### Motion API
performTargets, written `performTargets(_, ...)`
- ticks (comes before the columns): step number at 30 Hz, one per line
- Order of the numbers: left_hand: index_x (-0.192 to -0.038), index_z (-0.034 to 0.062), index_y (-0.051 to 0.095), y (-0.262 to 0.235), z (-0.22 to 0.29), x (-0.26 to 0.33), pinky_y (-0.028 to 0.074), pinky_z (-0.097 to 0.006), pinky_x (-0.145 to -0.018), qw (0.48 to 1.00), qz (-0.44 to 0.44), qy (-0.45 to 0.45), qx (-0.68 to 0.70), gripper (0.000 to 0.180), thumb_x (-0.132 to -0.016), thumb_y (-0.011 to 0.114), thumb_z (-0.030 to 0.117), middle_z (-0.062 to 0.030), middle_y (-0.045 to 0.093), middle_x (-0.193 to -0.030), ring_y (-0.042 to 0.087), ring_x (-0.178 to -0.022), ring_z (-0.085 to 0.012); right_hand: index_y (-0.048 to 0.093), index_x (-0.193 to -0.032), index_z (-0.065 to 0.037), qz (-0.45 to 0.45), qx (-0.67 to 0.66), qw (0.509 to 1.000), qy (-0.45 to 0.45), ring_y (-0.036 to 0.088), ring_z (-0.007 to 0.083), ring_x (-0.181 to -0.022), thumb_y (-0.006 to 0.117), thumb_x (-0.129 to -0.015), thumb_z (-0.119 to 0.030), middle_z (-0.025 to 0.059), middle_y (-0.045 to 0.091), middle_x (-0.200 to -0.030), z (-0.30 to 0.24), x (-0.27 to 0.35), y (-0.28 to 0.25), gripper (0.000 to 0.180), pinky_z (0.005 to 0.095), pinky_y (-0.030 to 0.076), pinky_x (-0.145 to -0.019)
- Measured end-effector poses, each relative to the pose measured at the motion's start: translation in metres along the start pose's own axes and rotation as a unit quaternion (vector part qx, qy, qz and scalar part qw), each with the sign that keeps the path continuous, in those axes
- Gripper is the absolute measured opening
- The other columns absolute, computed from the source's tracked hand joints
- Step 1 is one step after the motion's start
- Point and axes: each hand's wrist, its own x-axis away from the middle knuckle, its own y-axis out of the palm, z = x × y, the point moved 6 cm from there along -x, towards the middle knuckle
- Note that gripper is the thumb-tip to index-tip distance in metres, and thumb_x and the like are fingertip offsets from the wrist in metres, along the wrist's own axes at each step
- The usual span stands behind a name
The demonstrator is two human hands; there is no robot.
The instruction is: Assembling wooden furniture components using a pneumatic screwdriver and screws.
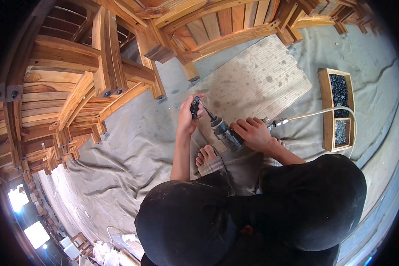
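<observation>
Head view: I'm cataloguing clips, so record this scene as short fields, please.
Left hand: holding small black parts
Right hand: gripping a driver-like tool, its tip pointing toward the left hand
Hose: pale, joined to the tool
Wooden box: dark pieces in the far compartment, silvery pieces in the near one
Underfoot: spotted sheet on greyish cloth
Wooden furniture: ahead and left

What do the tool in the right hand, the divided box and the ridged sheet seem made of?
Tool: probably metal, from the grey sheen on its body; the dark parts could be plastic.
Box: likely wood, by its warm brown walls; finish smooth, perhaps varnished.
Sheet: likely corrugated cardboard, matt and stained, by its fine parallel ridges.
</observation>
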Motion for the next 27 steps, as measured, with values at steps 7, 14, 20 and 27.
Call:
performTargets(7,-0.111,-0.0041,0.057,0.003,0.014,0.008,0.032,-0.022,-0.048,0.998,-0.039,0.001,0.04,0.031,-0.099,0.05,0.023,-0.0016,0.051,-0.071,0.045,-0.056,-0.0085,0.055,-0.109,-0.01,-0.023,-0.01,1.0,0.003,0.059,0.0212,-0.076,0.065,-0.069,-0.013,0.0032,0.055,-0.089,-0.002,-0.004,-0.002,0.041,0.0339,0.048,-0.069)
performTargets(14,-0.102,0.0003,0.057,0.007,0.023,0.013,0.029,-0.02,-0.045,0.996,-0.072,-0.022,0.038,0.028,-0.099,0.053,0.028,0.0018,0.046,-0.068,0.04,-0.053,-0.0058,0.054,-0.111,-0.01,-0.042,-0.008,0.999,-0.002,0.06,0.022,-0.078,0.066,-0.069,-0.014,0.0035,0.056,-0.091,-0.001,-0.006,-0.004,0.044,0.0341,0.048,-0.07)
performTargets(20,-0.096,0.0012,0.056,0.014,0.028,0.012,0.028,-0.02,-0.045,0.994,-0.09,-0.052,-0.017,0.027,-0.099,0.054,0.028,0.0017,0.046,-0.066,0.038,-0.051,-0.0058,0.055,-0.11,-0.011,-0.043,0.003,0.999,-0.011,0.059,0.0209,-0.076,0.064,-0.07,-0.015,0.0027,0.055,-0.089,0.002,-0.005,-0.003,0.041,0.0333,0.048,-0.067)
performTargets(27,-0.093,0.0009,0.056,0.015,0.033,0.012,0.028,-0.021,-0.045,0.987,-0.099,-0.086,-0.088,0.025,-0.099,0.054,0.025,0.0016,0.046,-0.066,0.038,-0.052,-0.0055,0.056,-0.108,-0.012,-0.031,0.012,0.999,-0.023,0.058,0.0201,-0.072,0.063,-0.071,-0.017,0.0022,0.054,-0.086,0.003,-0.004,-0.002,0.038,0.033,0.048,-0.066)
